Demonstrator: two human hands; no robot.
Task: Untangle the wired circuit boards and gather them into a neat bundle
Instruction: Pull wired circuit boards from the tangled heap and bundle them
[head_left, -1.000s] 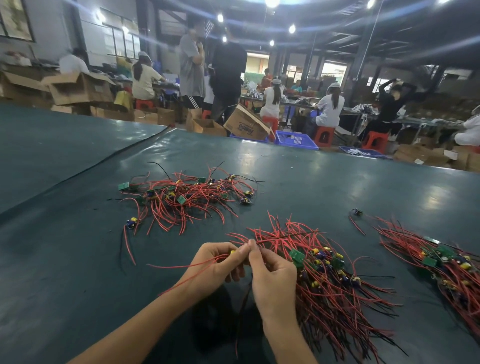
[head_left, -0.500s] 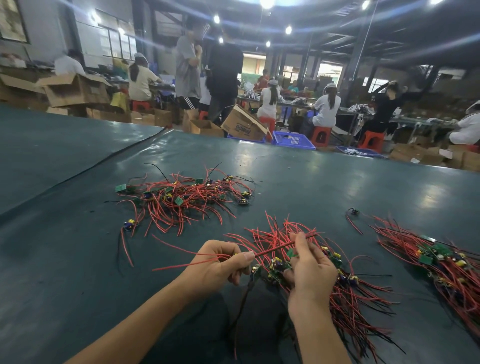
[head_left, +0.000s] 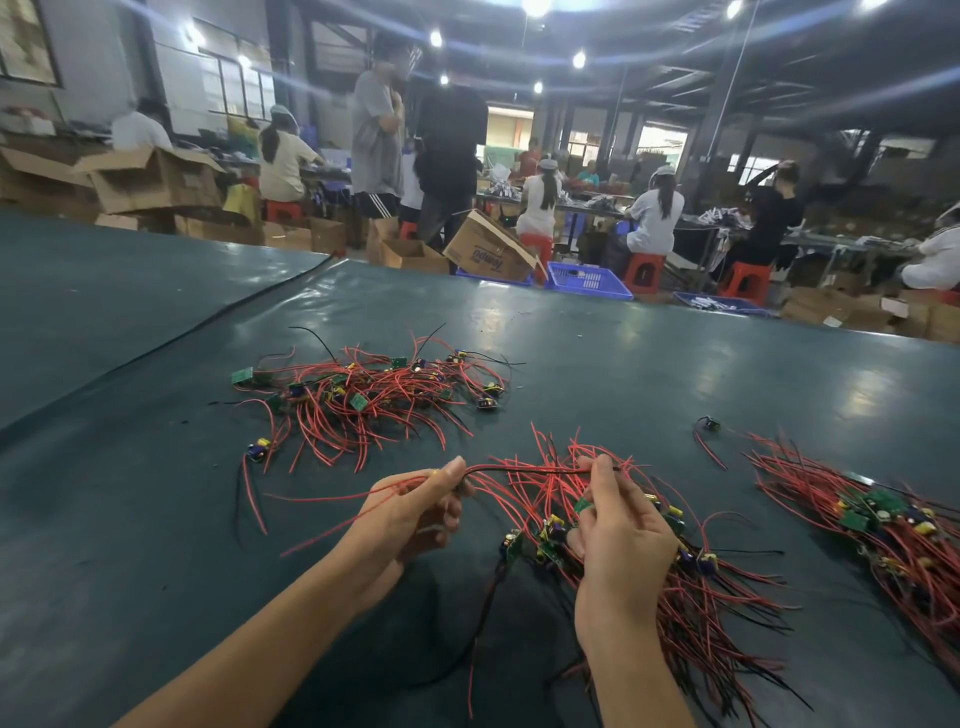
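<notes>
Near bench (head_left: 156, 571) front edge, wire (head_left: 530, 469) runs left-right between hands: left hand (head_left: 410, 519) grip pinches one end, right hand (head_left: 623, 545) grip pinches other, just above bundle (head_left: 717, 597).

Two bare forearms, bare wrists, bare left hand (head_left: 410, 514), bare right hand (head_left: 621, 540), slender fingers (head_left: 603, 475)

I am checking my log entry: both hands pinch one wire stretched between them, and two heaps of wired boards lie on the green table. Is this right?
Not two heaps but three, as the head view shows: a far heap, a middle heap by the right hand and a right heap. The rest holds: left hand and right hand pinch the wire over the green table.
</notes>
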